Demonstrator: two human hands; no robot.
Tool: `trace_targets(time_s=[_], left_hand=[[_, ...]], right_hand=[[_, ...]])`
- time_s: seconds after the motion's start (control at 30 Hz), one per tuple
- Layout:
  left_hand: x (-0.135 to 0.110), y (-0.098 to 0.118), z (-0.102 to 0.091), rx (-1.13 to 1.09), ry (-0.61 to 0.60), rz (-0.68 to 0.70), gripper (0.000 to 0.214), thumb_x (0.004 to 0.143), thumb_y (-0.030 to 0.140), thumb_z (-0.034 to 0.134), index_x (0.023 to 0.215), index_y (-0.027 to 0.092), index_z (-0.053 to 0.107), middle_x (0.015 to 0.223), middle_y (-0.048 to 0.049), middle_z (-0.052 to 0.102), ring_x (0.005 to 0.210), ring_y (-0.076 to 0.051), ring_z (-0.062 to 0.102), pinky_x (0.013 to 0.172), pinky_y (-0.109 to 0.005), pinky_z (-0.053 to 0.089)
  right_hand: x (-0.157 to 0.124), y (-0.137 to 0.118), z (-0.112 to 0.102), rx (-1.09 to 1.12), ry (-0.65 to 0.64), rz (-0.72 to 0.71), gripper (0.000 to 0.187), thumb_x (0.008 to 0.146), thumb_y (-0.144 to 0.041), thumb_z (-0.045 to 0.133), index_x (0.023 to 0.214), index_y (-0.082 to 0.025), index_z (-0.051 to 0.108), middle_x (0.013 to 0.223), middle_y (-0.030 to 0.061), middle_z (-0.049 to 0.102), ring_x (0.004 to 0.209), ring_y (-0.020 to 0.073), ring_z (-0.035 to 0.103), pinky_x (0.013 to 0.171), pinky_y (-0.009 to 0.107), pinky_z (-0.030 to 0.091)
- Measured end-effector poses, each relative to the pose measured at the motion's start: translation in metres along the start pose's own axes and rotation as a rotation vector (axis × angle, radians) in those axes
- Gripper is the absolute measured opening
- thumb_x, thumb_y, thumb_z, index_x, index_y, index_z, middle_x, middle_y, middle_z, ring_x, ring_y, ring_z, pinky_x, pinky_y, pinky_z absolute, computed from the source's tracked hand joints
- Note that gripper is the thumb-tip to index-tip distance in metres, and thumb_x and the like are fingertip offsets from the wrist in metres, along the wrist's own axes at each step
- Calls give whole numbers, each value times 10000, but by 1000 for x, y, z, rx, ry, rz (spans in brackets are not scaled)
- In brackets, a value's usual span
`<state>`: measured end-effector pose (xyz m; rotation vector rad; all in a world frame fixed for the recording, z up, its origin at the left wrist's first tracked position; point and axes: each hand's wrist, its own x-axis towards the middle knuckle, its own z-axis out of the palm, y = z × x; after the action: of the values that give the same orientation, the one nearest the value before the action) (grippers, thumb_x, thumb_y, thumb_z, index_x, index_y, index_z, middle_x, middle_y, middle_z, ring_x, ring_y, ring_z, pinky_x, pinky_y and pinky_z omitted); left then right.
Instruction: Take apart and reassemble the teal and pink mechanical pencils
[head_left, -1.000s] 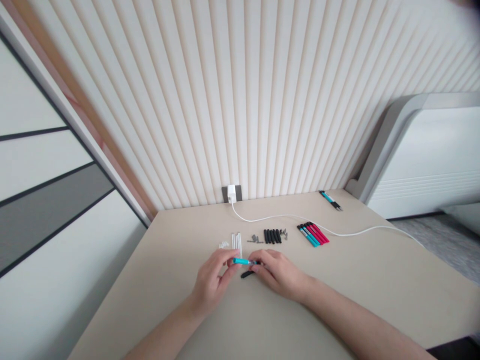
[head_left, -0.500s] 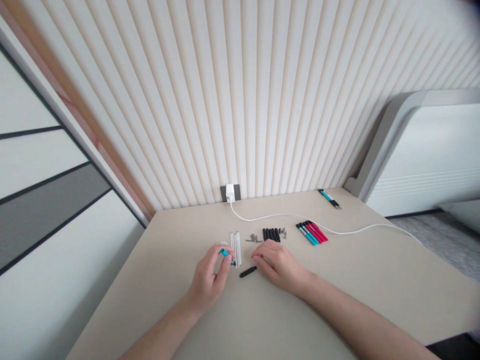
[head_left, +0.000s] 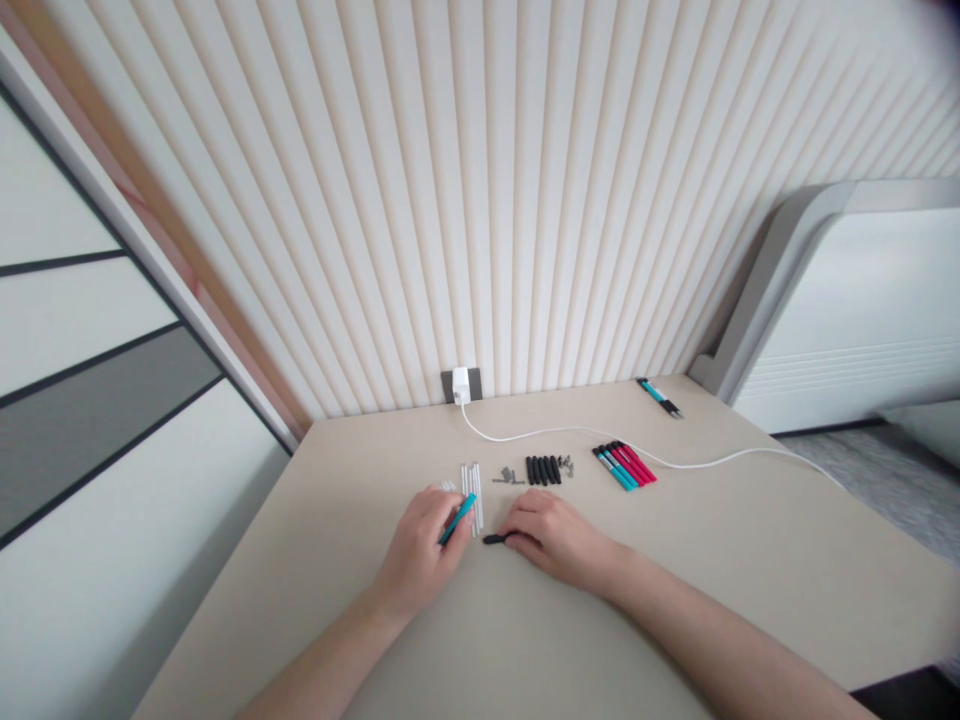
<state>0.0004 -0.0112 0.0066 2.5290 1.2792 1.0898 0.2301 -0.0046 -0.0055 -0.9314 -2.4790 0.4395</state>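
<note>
Pinched in my left hand [head_left: 420, 548] is a teal pen barrel [head_left: 459, 518], slanted with its upper end toward the right. My right hand [head_left: 555, 535] has its thumb and fingers closed on one end of a black pen grip [head_left: 493, 539], close to the tabletop. Between the hands, just behind the barrel, lie several thin white refills [head_left: 478, 500]. Past my right hand is a row of black pen grips [head_left: 543, 470]. Small grey parts [head_left: 508, 476] lie to the left of that row, and small metal pieces [head_left: 567, 466] to its right.
Teal and red pen barrels [head_left: 624, 466] lie side by side at right. Assembled pens [head_left: 660, 398] rest near the back right edge. A white cable [head_left: 540, 432] runs across the table [head_left: 360, 450] from a charger [head_left: 460, 385] at the ribbed wall.
My left hand has turned the teal barrel so its length now shows, pointing up and right. My right fingers have closed on the black grip, which was lying on the table.
</note>
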Motion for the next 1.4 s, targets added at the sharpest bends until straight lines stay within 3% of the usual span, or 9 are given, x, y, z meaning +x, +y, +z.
trace_targets(time_s=[0.2,0.4,0.53,0.73,0.93,1.17,1.4], left_hand=[[1,1,-1,26,-18,9,98,941,239,509,851,208,530,745,-6,572,742,-177,536,717,-301,435],[0,1,0,45,-16,4,102,937,239,513,845,207,540,745,-9,586,745,-179,542,712,-302,434],[0,-1,1,57,-14,-30,90,934,250,520,867,202,557,749,-11,588,737,-179,540,721,-313,440],[1,-2,1,52,-12,-55,86,926,247,529,856,207,559,752,-11,592,741,-182,561,710,-309,445],[0,-1,3,46,-5,-55,82,918,254,532,859,210,568,759,-11,608,745,-183,572,694,-296,447],[0,-1,4,54,-21,-49,85,925,266,529,869,210,560,732,-3,597,729,-182,563,701,-301,455],[1,-1,3,51,-35,-41,120,929,280,520,843,211,567,709,-3,590,699,-175,559,687,-299,461]], right_hand=[[-1,4,-8,-98,94,142,167,940,-216,529,1019,-207,677,912,55,661,890,189,591,814,309,454],[-3,7,-11,-201,82,231,174,917,-184,553,1037,-210,675,895,58,642,883,207,576,818,338,447],[-1,-5,-6,-250,128,140,233,915,-160,555,1124,-208,646,966,82,630,938,228,556,846,367,449],[8,-19,18,-293,158,-41,284,943,-149,520,1199,-230,611,984,79,619,919,217,548,843,364,450],[8,-15,21,-295,127,-26,154,927,-152,557,984,-223,681,931,64,616,905,209,533,833,351,445],[4,-19,14,-228,125,-11,260,945,-200,526,1182,-221,631,1061,89,611,998,224,533,898,376,437],[4,-17,18,-214,119,6,147,931,-192,556,1005,-227,677,1041,73,610,984,212,539,898,367,433]])
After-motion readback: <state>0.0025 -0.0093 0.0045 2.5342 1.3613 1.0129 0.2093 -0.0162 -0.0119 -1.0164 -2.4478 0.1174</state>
